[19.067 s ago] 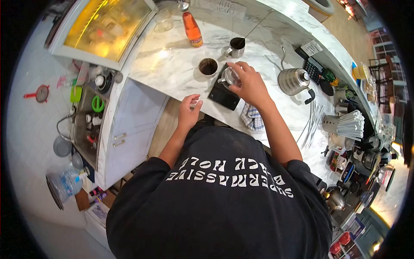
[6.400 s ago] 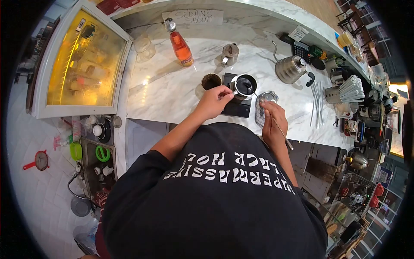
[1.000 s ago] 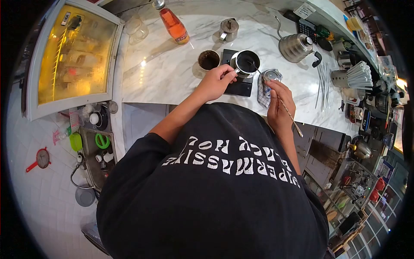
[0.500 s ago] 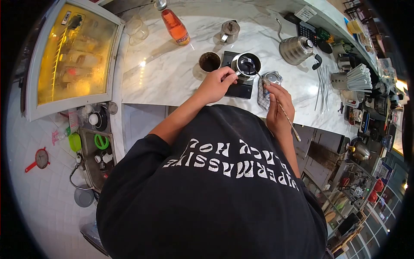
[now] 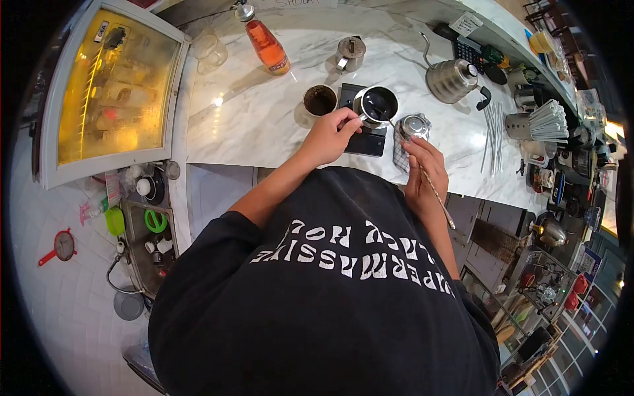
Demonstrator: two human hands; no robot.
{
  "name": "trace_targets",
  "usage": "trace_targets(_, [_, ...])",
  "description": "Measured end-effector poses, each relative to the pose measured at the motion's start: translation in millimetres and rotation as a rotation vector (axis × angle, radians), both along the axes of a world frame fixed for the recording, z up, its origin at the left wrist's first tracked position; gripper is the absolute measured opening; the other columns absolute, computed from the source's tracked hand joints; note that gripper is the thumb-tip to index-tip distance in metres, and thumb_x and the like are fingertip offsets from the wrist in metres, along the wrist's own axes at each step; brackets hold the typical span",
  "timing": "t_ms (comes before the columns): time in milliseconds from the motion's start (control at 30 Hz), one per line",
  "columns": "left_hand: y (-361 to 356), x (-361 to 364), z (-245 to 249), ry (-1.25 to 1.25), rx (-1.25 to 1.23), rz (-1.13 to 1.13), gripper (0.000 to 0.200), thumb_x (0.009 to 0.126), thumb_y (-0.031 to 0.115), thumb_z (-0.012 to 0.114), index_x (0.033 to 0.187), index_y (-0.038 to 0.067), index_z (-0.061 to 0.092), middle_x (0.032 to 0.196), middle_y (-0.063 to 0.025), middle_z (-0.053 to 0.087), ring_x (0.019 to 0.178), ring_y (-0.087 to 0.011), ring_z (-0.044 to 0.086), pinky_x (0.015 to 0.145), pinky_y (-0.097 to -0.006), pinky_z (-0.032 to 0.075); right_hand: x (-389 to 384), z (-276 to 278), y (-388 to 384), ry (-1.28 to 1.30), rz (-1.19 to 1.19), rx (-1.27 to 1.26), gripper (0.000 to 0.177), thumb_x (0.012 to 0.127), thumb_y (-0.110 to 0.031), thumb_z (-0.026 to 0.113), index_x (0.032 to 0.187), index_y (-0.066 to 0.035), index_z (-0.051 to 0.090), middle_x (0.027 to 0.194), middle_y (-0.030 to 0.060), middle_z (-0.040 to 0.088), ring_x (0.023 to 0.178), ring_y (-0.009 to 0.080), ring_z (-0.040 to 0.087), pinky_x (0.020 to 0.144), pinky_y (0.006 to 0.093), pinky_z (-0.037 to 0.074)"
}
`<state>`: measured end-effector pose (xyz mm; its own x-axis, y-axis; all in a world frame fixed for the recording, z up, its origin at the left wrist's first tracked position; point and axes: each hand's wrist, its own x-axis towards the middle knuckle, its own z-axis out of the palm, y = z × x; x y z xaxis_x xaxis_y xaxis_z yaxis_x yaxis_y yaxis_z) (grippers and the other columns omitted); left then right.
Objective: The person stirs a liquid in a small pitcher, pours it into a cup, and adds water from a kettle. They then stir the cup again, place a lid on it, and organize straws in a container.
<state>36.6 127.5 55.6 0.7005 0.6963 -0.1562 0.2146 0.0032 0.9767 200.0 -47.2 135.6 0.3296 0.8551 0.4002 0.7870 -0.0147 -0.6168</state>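
A metal cup (image 5: 394,105) with dark liquid sits on a black scale (image 5: 367,144). My left hand (image 5: 331,135) pinches the cup's handle at its near left side. In my right hand (image 5: 426,173) is a long twisted spoon (image 5: 436,191), its lower end reaching into the cup. Just right of the cup, a small round metal piece (image 5: 415,126) rests on a checked cloth (image 5: 401,156). A cup with dark grounds (image 5: 320,101) stands left of the scale. Behind them is a metal moka pot (image 5: 351,53).
A bottle of red-orange liquid (image 5: 267,46) and a clear glass (image 5: 210,51) stand at the back left. The gooseneck kettle (image 5: 452,80) is to the right, near loose straws (image 5: 493,137) and a straw holder (image 5: 519,126). A lit glass-door fridge (image 5: 112,92) borders the counter's left.
The spoon has shifted slightly within the cup, and my right hand has moved a little down and left. My left hand keeps its hold on the handle.
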Motion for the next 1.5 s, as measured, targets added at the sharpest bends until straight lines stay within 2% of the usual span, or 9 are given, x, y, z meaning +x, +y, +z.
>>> trace_targets(233, [0.4,-1.4,3.9,0.033,-0.014,-0.026,0.023,0.107,0.022,0.061,0.106,0.001,0.069,0.096,-0.005,0.074,0.092,-0.0118,0.068,0.085,-0.0289,0.053,0.7,-1.7,-2.2,-0.013,0.018,0.004,0.016,0.097,0.002,0.066,0.111,-0.002,0.071,0.11,0.0119,0.076,0.115,0.0327,0.069,0.097,0.0421,0.052])
trace_targets(433, [2.7,-2.1,4.2,0.035,-0.022,-0.051,0.022,0.107,0.021,0.061,0.106,0.001,0.068,0.096,-0.0048,0.074,0.093,-0.0115,0.068,0.086,-0.0287,0.053,-1.2,-0.2,-4.0,-0.011,0.005,-0.015,0.015,0.097,0.001,0.067,0.111,-0.002,0.072,0.11,0.0117,0.076,0.114,0.0323,0.07,0.097,0.0416,0.053])
trace_targets(533, [3.1,-1.2,-3.3,-0.009,-0.019,-0.022,0.024,0.105,0.023,0.063,0.105,0.0,0.069,0.094,-0.0068,0.077,0.084,-0.0116,0.068,0.077,-0.0293,0.053,-1.0,0.7,-3.3,-0.01,0.003,-0.02,0.016,0.097,0.001,0.066,0.112,-0.002,0.072,0.11,0.0119,0.076,0.115,0.032,0.07,0.098,0.0415,0.053])
trace_targets(633, [3.9,-0.8,-5.4,-0.016,-0.025,-0.027,0.024,0.105,0.023,0.063,0.105,0.0,0.069,0.094,-0.0065,0.077,0.084,-0.0109,0.068,0.077,-0.0288,0.053,-1.7,2.2,-2.8,0.013,-0.01,-0.03,0.016,0.097,0.001,0.066,0.112,-0.003,0.072,0.111,0.012,0.075,0.115,0.0316,0.069,0.098,0.0413,0.052])
trace_targets(733, [5.6,-1.5,-1.8,0.016,-0.036,-0.067,0.021,0.107,0.021,0.06,0.106,0.001,0.068,0.098,-0.0051,0.074,0.095,-0.0121,0.067,0.088,-0.0295,0.053,-0.2,1.1,-2.4,0.012,-0.011,-0.029,0.017,0.098,0.0,0.065,0.113,-0.004,0.072,0.112,0.012,0.075,0.116,0.0312,0.069,0.098,0.041,0.052])
trace_targets(1233, [8.2,-1.3,3.0,0.055,-0.018,-0.064,0.021,0.108,0.02,0.058,0.105,0.001,0.067,0.1,-0.0046,0.072,0.094,-0.0129,0.066,0.088,-0.0306,0.053,0.6,-2.5,-3.3,0.03,-0.025,-0.012,0.018,0.1,-0.004,0.066,0.116,-0.007,0.074,0.117,0.0166,0.074,0.114,0.033,0.068,0.096,0.0411,0.053])
trace_targets(1333, [9.1,-1.1,-5.3,0.012,0.001,-0.041,0.023,0.105,0.024,0.062,0.106,0.002,0.069,0.097,-0.0056,0.076,0.087,-0.0128,0.067,0.081,-0.0305,0.052,0.1,-1.4,-3.0,0.029,-0.029,-0.019,0.018,0.1,-0.006,0.065,0.116,-0.007,0.074,0.116,0.0159,0.074,0.114,0.0325,0.067,0.096,0.0411,0.053])
trace_targets(1433, [10.4,-0.8,-7.2,0.019,0.013,-0.049,0.023,0.105,0.024,0.063,0.105,0.002,0.069,0.097,-0.005,0.076,0.086,-0.0127,0.066,0.081,-0.0306,0.052,0.0,-0.6,-3.3,0.014,-0.024,-0.021,0.017,0.101,-0.006,0.065,0.115,-0.007,0.074,0.116,0.0151,0.074,0.114,0.0322,0.067,0.097,0.0408,0.053])
trace_targets(1500, [10.9,-1.4,-4.0,0.054,0.004,-0.077,0.022,0.107,0.022,0.059,0.105,0.001,0.067,0.098,-0.0052,0.074,0.091,-0.013,0.066,0.085,-0.0305,0.053,1.2,-2.2,-4.0,0.013,-0.027,-0.022,0.016,0.101,-0.007,0.065,0.115,-0.007,0.074,0.116,0.0146,0.074,0.114,0.032,0.067,0.097,0.0407,0.053])
